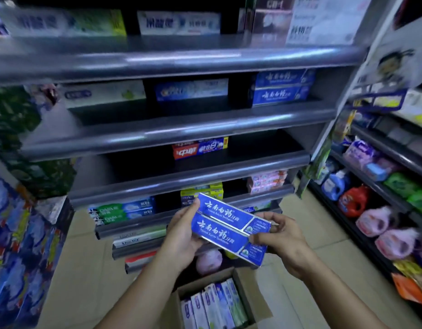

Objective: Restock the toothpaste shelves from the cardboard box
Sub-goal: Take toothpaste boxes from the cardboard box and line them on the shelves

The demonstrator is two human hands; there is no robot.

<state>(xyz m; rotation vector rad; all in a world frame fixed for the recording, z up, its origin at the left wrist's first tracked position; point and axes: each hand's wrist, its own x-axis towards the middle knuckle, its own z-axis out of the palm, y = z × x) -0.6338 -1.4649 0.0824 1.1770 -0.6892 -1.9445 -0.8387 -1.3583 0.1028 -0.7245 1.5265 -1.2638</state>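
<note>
Left hand (182,236) and right hand (282,236), both bare. Forearms uncovered along their whole visible length, down to the lower frame edge. Slender wrists; knuckle ridges visible on the right hand's back.

**A shop aisle, stocked for sale**

Tiered grey metal shelves (181,129) carry toothpaste cartons (283,95) in rows, printed faces turned outward. On the rack to the right stand detergent bottles (335,186) and pink refill pouches (373,220). A cardboard box (246,288) full of more cartons sits open on the tiled floor (86,269) below the shelves.
</note>
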